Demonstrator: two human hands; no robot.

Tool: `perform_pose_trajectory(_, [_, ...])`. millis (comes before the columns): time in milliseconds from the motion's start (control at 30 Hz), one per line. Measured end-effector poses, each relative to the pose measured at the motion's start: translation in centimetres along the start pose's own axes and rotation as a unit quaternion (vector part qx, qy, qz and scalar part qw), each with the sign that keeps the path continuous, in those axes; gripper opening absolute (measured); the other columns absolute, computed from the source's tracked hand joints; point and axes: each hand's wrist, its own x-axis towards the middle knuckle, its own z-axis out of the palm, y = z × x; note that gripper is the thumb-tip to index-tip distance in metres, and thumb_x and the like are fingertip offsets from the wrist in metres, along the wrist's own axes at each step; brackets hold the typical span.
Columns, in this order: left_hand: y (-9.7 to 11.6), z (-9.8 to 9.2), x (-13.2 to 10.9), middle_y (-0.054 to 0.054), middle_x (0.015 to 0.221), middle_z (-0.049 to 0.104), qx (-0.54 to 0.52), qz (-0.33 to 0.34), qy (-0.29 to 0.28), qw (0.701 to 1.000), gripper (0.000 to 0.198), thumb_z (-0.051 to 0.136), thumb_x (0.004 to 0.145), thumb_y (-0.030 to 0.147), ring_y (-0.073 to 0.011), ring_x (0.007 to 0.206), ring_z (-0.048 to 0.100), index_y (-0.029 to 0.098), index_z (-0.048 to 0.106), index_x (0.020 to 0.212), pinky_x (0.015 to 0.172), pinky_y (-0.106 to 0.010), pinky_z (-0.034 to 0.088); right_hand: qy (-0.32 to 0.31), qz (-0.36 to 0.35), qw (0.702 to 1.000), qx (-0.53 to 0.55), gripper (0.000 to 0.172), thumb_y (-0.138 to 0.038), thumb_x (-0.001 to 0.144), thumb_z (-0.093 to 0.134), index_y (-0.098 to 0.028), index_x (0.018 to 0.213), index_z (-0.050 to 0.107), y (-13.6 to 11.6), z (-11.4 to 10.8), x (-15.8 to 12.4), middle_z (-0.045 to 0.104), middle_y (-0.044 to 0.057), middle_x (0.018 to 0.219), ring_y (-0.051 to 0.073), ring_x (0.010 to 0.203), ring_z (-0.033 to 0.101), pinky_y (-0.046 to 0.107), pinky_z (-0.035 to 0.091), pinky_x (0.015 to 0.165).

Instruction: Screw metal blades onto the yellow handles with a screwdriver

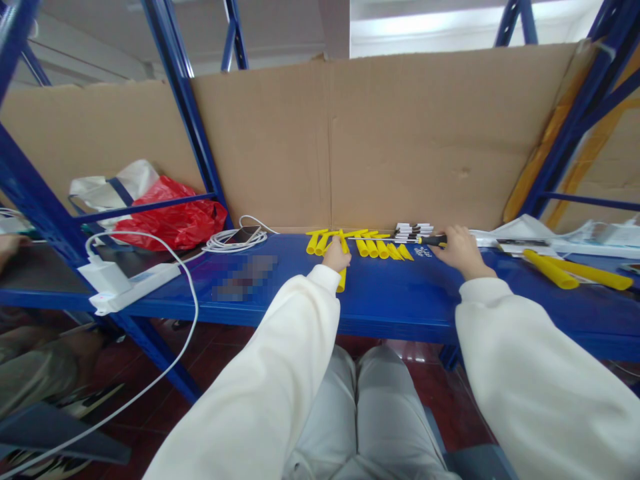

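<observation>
My left hand (336, 257) is closed around a long yellow tube (342, 279) that lies across the blue shelf (390, 297). Just beyond it is a row of several short yellow tubes (373, 245) near the cardboard back wall. My right hand (461, 251) grips the black and yellow handle of a screwdriver (433, 240), whose thin shaft points left over the yellow tubes. Small black and white parts (413, 231) are stacked behind the screwdriver.
Two long yellow tubes (575, 272) and white packaging (525, 230) lie at the right. A phone on a coiled white cable (235, 240), a red bag (173, 215) and a white power strip (125, 283) are at the left. Another person's hand (9, 245) shows at far left.
</observation>
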Motion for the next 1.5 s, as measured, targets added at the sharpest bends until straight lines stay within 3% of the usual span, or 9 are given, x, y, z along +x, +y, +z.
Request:
perform_pose_trajectory(167, [0.5,-0.2,-0.4,-0.015,0.122,0.083,0.016,-0.001,-0.001,1.0,0.055,0.062,0.1,0.0,-0.0181,0.08,0.084,0.012,0.052,0.153,0.081,-0.026,0.065,-0.012,0.01,1.0,-0.013,0.038,-0.033,0.089,0.072,-0.021,0.123,0.083,-0.2,-0.3,-0.1,0.082,0.018,0.116,0.041,0.115,0.072,0.05,0.055,0.1])
perform_pose_trajectory(367, [0.8,-0.4,-0.7,-0.013,0.122,0.084,0.002,-0.011,-0.006,1.0,0.062,0.071,0.096,0.001,-0.0182,0.083,0.086,0.015,0.052,0.154,0.081,-0.024,0.064,-0.037,0.087,0.996,-0.011,0.036,-0.042,0.09,0.081,-0.025,0.121,0.085,-0.9,-0.5,-0.4,0.085,0.014,0.105,0.038,0.101,0.078,0.044,0.055,0.085])
perform_pose_trajectory(467, [0.8,-0.4,-0.7,-0.013,0.123,0.084,0.005,-0.011,-0.003,1.0,0.061,0.07,0.097,0.002,-0.0186,0.084,0.086,0.015,0.053,0.154,0.081,-0.024,0.064,-0.033,0.055,0.998,-0.005,0.035,-0.037,0.091,0.076,-0.022,0.122,0.084,-0.6,-0.2,-0.2,0.084,0.017,0.11,0.039,0.104,0.076,0.045,0.056,0.089])
perform_pose_trajectory(567, [0.8,-0.3,-0.7,-0.015,0.127,0.084,0.018,-0.009,0.0,1.0,0.056,0.064,0.1,0.003,-0.0182,0.084,0.086,0.014,0.052,0.153,0.08,-0.024,0.064,0.009,-0.002,1.0,-0.004,0.038,-0.033,0.092,0.068,-0.016,0.122,0.082,-0.1,0.2,0.1,0.08,0.022,0.115,0.042,0.111,0.071,0.051,0.056,0.096])
perform_pose_trajectory(733, [0.6,-0.2,-0.5,-0.013,0.123,0.085,0.026,-0.002,0.004,1.0,0.06,0.066,0.098,0.002,-0.0185,0.084,0.086,0.015,0.052,0.154,0.083,-0.026,0.067,0.057,0.009,0.998,-0.009,0.041,-0.036,0.091,0.063,-0.014,0.122,0.08,0.3,0.3,0.1,0.072,0.023,0.114,0.043,0.112,0.063,0.054,0.053,0.094])
perform_pose_trajectory(1067, [0.3,-0.1,-0.1,-0.01,0.118,0.085,0.009,-0.004,0.0,1.0,0.063,0.069,0.096,0.0,-0.0194,0.082,0.087,0.016,0.052,0.154,0.082,-0.027,0.067,0.053,-0.002,0.998,-0.028,0.038,-0.04,0.089,0.077,-0.021,0.12,0.088,0.5,0.3,-0.3,0.071,0.019,0.115,0.04,0.111,0.063,0.052,0.055,0.093])
perform_pose_trajectory(1300, [0.5,-0.2,-0.3,-0.01,0.113,0.085,0.018,0.002,0.001,1.0,0.058,0.066,0.097,0.0,-0.0177,0.078,0.084,0.015,0.052,0.152,0.08,-0.026,0.066,-0.047,0.062,0.997,-0.016,0.031,-0.043,0.09,0.078,-0.024,0.112,0.087,-0.1,0.2,-0.3,0.083,0.015,0.104,0.038,0.099,0.075,0.046,0.056,0.085])
perform_pose_trajectory(1500, [0.6,-0.3,-0.5,-0.012,0.12,0.084,0.007,-0.004,0.004,1.0,0.059,0.067,0.097,0.001,-0.0183,0.08,0.085,0.016,0.053,0.152,0.08,-0.026,0.066,0.025,-0.006,0.999,-0.024,0.04,-0.035,0.092,0.066,-0.016,0.124,0.081,0.1,0.3,0.2,0.077,0.022,0.117,0.043,0.114,0.068,0.053,0.056,0.098])
